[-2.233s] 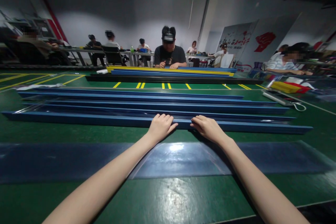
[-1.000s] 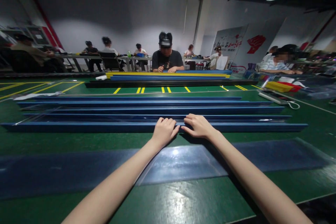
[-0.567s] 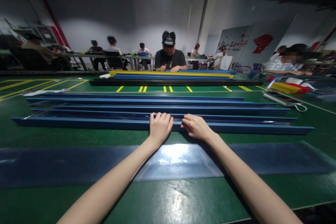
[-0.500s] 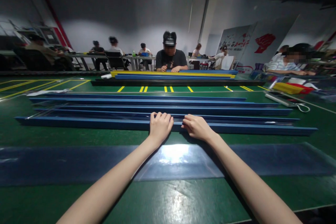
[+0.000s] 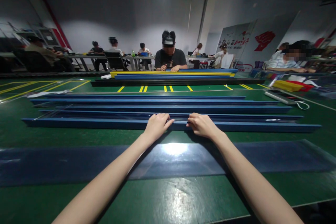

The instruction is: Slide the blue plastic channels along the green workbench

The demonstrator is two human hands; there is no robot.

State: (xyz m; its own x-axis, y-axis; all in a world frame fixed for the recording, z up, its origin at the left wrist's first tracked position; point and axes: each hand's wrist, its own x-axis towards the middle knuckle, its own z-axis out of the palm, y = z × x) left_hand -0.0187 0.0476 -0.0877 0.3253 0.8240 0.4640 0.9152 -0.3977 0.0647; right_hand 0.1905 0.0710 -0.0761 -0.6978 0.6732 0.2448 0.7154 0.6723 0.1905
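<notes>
A long blue strip [image 5: 91,123] lies crosswise in front of me, the nearest of several like it. Left of its middle, my left hand [image 5: 158,125] is closed over its upper edge, thumb on the near side. A short way to the right, my right hand [image 5: 201,124] grips the same strip with curled fingers; their tips are hidden behind the edge. Between the hands a short stretch of the strip shows. Closer to me, a clear plastic sheet [image 5: 105,157] lies flat under my forearms, shining where light hits it.
More blue strips [image 5: 183,108] lie parallel behind. Farther off are a yellow strip [image 5: 170,74] and a dark strip [image 5: 157,83], with a co-worker [image 5: 170,54] seated beyond. At right are a phone-like device with a white cord [image 5: 282,97] and a yellow tray [image 5: 286,85].
The gripped strip has shifted slightly to the right and away from me. My hands are a little farther apart, and my left thumb now sticks out more.
</notes>
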